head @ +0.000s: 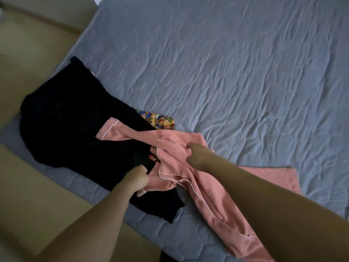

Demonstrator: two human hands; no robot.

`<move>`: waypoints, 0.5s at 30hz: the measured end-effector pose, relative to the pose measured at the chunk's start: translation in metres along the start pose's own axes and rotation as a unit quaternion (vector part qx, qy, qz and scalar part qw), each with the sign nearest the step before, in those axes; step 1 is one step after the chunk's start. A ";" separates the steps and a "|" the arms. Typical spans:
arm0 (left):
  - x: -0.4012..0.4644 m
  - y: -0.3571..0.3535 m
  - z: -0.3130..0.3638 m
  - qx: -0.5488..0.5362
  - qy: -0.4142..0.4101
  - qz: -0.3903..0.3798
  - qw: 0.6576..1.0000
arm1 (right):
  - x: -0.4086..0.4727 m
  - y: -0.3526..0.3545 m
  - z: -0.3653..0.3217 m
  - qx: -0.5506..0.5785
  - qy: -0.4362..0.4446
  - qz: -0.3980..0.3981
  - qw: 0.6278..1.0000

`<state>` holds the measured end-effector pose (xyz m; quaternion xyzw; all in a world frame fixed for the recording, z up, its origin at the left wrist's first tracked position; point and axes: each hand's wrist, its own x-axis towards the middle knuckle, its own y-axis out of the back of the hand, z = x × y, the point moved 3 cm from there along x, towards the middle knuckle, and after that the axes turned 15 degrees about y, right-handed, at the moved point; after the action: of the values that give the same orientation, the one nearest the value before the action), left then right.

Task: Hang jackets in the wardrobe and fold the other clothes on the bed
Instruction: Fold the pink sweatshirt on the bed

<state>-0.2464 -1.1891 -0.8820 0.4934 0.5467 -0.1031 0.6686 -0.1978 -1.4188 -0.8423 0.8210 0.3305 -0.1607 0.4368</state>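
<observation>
A pink shirt (205, 201) with white piping lies crumpled across the near part of the bed (226, 72). My left hand (137, 181) grips its edge near the piping. My right hand (196, 156) holds a bunch of the same pink cloth a little farther up. Partly under the shirt, to the left, lies a black garment (71, 129) spread flat. A piece of colourful patterned cloth (158, 120) peeks out between the black garment and the pink shirt.
The grey-blue quilted sheet stretches wrinkled to the far and right sides. A second pink piece (279, 178) lies flat behind my right forearm. A tan floor (32, 72) borders the bed on the left.
</observation>
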 end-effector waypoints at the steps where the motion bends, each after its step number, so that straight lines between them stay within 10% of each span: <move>1: 0.016 0.001 -0.003 -0.031 -0.003 -0.005 1.000 | 0.023 -0.007 -0.005 -0.031 0.014 -0.005 0.999; 7: 0.075 -0.011 0.016 -0.175 -0.027 -0.021 0.984 | 0.111 -0.060 -0.005 -0.166 0.029 -0.022 0.986; 15: 0.056 0.000 0.065 -0.210 -0.076 -0.024 0.975 | 0.089 -0.007 0.021 0.074 -0.028 0.147 0.986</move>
<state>-0.1839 -1.2162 -0.9341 0.3199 0.5151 -0.0393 0.7942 -0.1369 -1.3973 -0.9072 0.8859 0.1809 -0.1413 0.4031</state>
